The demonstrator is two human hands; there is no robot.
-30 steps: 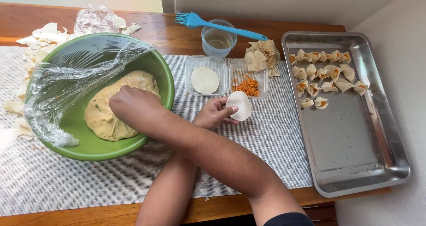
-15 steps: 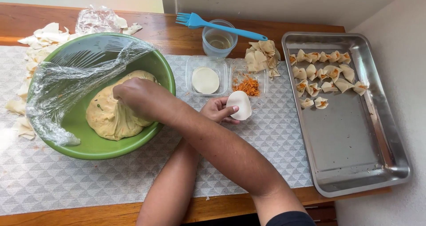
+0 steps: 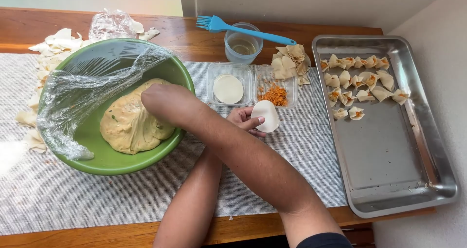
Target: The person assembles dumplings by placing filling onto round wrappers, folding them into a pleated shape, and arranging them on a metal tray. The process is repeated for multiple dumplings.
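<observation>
Across the left forearm, the right hand (image 3: pixel 163 99) is digging curled fingers into the filling (image 3: pixel 129 126); the left hand (image 3: pixel 243 120) is cradling a round wrapper (image 3: pixel 265 115) rightward.

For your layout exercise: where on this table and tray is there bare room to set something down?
Free: the near half of the steel tray below the folded dumplings, and the patterned mat in front of the green bowl. Crowded: around the two clear containers, cup and wrapper scraps.
</observation>
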